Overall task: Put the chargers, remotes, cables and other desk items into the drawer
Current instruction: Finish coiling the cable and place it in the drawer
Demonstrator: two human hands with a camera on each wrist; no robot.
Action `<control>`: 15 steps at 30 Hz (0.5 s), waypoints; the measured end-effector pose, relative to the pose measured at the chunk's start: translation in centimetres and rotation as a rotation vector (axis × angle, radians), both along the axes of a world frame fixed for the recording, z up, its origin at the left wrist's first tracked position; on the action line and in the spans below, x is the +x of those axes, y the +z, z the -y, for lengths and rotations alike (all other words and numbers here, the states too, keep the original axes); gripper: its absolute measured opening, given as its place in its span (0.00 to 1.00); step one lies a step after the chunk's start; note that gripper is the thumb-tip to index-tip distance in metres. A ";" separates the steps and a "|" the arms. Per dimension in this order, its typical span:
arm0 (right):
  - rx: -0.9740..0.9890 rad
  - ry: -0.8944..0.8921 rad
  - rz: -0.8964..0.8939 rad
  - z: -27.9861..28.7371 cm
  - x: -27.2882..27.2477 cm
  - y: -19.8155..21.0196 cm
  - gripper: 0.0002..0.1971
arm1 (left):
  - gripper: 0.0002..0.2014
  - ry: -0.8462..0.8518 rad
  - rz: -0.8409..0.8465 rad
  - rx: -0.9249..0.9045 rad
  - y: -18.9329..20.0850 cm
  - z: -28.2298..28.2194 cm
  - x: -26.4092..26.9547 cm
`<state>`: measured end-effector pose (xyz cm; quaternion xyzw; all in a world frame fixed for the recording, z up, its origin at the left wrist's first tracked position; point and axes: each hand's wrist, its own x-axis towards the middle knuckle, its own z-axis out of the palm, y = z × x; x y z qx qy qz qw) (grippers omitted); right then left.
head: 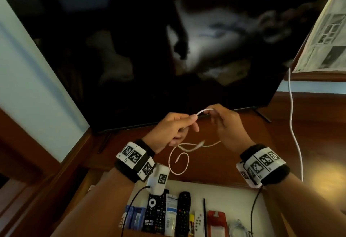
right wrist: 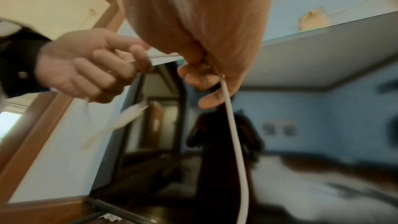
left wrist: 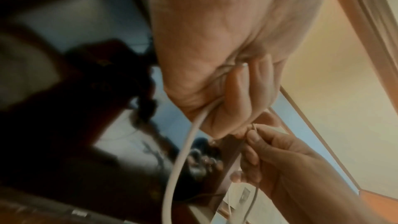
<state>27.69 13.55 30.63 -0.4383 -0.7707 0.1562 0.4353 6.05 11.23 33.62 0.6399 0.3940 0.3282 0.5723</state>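
While my left hand and right hand each pinch the white cable above the desk, its short span runs left to right between them, slack looping down toward the open drawer nearer me, the television close behind. Left wrist view: my fingers curl round the cable. Right wrist view: my fingers clamp it, hanging down.

Drawer contents cut off by bottom edge; white cable loose end motion-blurred, connector perhaps unreadable.
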 end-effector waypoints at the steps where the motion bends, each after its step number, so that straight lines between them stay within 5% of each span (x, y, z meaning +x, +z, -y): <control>1: -0.002 -0.023 -0.048 -0.1 0.2 0.0 0.13 | 0.21 -0.046 0.041 -0.037 -0.3 0.4 -0.1; 5: -0.113 -0.091 -0.208 -0.3 -0.5 -0.4 0.12 | 0.19 -0.196 0.203 -0.136 -0.2 1.6 1.0; 8: -0.154 -0.025 -0.099 0.7 -1.7 -1.0 0.15 | 0.12 -0.195 0.377 -0.116 1.0 1.7 2.3; 11: -0.215 0.007 0.156 2.2 -3.4 -1.7 0.09 | 0.05 -0.023 0.470 -0.016 1.6 0.8 3.4; 15: -0.199 0.053 0.268 3.9 -4.8 -1.4 0.10 | 0.07 0.221 0.405 0.161 0.4 -0.4 4.2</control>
